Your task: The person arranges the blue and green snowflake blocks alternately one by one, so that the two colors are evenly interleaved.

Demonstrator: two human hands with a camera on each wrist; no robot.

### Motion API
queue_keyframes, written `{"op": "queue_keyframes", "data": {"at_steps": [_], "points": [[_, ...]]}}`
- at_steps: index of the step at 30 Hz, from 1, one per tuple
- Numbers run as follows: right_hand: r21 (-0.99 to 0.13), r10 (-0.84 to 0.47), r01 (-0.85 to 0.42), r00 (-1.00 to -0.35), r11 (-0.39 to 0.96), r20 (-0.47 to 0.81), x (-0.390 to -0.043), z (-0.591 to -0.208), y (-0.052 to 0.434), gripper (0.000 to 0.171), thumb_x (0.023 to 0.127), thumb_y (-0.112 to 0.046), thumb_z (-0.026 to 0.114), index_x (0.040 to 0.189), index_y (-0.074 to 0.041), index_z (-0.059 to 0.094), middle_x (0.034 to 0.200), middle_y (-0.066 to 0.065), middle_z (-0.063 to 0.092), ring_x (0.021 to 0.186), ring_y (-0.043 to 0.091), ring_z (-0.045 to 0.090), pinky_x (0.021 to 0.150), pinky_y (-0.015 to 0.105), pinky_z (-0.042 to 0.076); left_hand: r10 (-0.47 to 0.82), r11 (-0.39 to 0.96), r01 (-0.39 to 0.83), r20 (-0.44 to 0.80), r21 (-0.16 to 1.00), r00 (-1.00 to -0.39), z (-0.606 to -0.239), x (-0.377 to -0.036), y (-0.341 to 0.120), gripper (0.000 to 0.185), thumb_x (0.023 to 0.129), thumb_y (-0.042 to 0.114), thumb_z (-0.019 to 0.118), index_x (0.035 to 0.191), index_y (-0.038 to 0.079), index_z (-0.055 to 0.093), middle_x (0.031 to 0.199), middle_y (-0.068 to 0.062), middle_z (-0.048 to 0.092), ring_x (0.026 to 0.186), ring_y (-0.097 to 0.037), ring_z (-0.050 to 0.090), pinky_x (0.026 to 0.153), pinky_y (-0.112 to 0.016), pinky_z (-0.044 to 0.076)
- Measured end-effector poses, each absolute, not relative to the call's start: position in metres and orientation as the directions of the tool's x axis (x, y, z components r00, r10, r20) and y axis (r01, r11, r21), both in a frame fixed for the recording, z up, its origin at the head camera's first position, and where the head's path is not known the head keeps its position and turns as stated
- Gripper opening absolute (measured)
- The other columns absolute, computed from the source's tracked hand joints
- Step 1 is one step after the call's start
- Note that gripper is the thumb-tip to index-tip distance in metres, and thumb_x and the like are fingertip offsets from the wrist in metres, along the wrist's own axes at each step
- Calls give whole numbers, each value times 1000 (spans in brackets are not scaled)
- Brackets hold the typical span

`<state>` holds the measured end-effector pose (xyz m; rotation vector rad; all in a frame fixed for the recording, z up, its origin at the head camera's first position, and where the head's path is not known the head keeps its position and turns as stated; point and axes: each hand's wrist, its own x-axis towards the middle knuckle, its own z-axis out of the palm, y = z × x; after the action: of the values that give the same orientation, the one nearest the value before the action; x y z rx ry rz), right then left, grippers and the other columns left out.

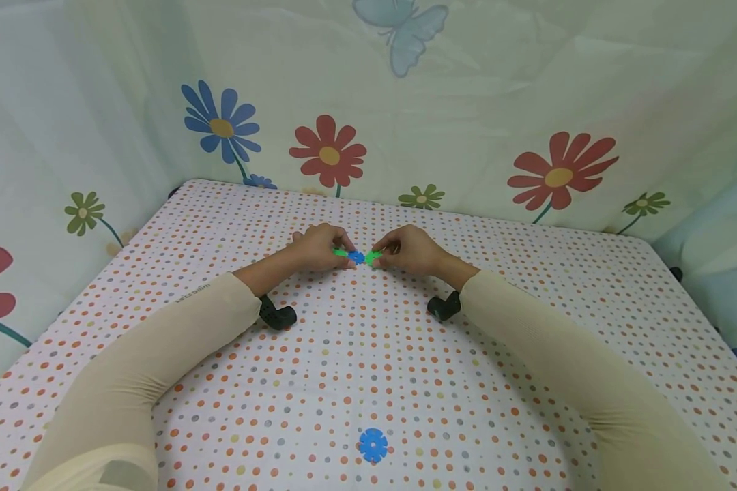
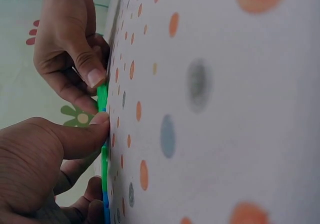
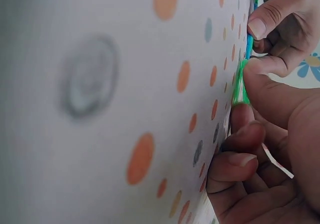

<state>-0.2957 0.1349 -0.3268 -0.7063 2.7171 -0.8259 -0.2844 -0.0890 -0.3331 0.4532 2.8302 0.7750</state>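
Over the far middle of the table, my left hand (image 1: 319, 247) pinches a blue notched plastic disc (image 1: 357, 257) between thumb and fingers. A green disc (image 2: 104, 169) and another blue disc (image 2: 106, 211) run on from it in a row under the left palm, mostly covered by that hand. Facing it, my right hand (image 1: 414, 249) grips a bright green notched disc (image 1: 373, 258) by its edge. The blue and green discs meet edge to edge between the fingertips, low against the tabletop. Fingers hide part of the joint.
A loose blue notched disc (image 1: 373, 445) lies flat near the front of the table. Dotted cloth (image 1: 344, 368) covers the tabletop. Dark wrist mounts (image 1: 278, 314) hang below both sleeves. A flowered curtain (image 1: 467, 123) stands behind the table's far edge.
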Motion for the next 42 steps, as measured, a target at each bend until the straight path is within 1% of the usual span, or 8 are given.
{"op": "queue_keyframes", "data": {"at_steps": [6,11,16,23,32,35,39,42], "points": [[-558,-511,-398,-858,728,-54,-296,-329,134,32,87,-28,76,112,-8,73,86,2,69,76,15,55,71,27,45,333,821,243,-87,516,-939,-333,-284,-89,31,85,38,77,110,20,70,115,-2,67,118,-28,56,105,-66,23],[-549,-507,-399,-860,735,-55,-296,-328,134,32,87,-28,76,113,-9,74,86,2,69,77,14,57,72,27,45,333,822,245,-83,514,-939,-334,-286,-89,31,85,39,77,110,21,70,113,0,68,116,-26,58,104,-64,24],[-559,-506,-392,-861,731,-57,-294,-327,134,33,87,-27,76,114,-8,74,87,3,70,77,14,56,72,27,45,331,822,244,-83,514,-940,-334,-285,-89,32,85,39,77,110,21,70,113,0,68,116,-26,57,105,-64,24],[-567,-497,-375,-865,733,-71,-294,-326,134,33,87,-27,77,115,-8,73,82,2,67,74,14,53,70,27,43,322,826,235,-88,512,-943,-334,-284,-89,31,85,39,77,109,21,70,113,0,68,115,-26,58,104,-64,24],[-583,-502,-370,-861,723,-77,-293,-325,133,35,87,-26,77,116,-7,72,80,2,65,70,13,50,69,27,42,325,827,236,-90,510,-942,-334,-285,-89,31,85,39,77,110,21,70,114,0,68,117,-27,57,105,-65,23],[-578,-515,-381,-854,721,-80,-293,-325,134,38,87,-27,77,118,-7,70,82,3,67,71,13,53,70,28,43,332,824,243,-89,511,-939,-334,-285,-89,32,85,39,77,111,21,70,114,0,68,117,-28,56,104,-65,24],[-570,-533,-400,-842,718,-80,-293,-325,135,43,86,-29,77,121,-6,68,86,4,69,77,14,59,75,28,46,342,821,254,-82,511,-936,-334,-284,-90,32,85,38,77,111,20,69,115,-1,68,116,-28,57,104,-66,24],[-557,-537,-409,-840,723,-80,-291,-324,137,44,87,-29,76,123,-6,67,88,4,69,80,14,61,75,28,47,343,819,258,-78,513,-936,-334,-284,-90,32,85,38,77,110,20,69,116,-2,68,114,-28,57,104,-66,24]]}}
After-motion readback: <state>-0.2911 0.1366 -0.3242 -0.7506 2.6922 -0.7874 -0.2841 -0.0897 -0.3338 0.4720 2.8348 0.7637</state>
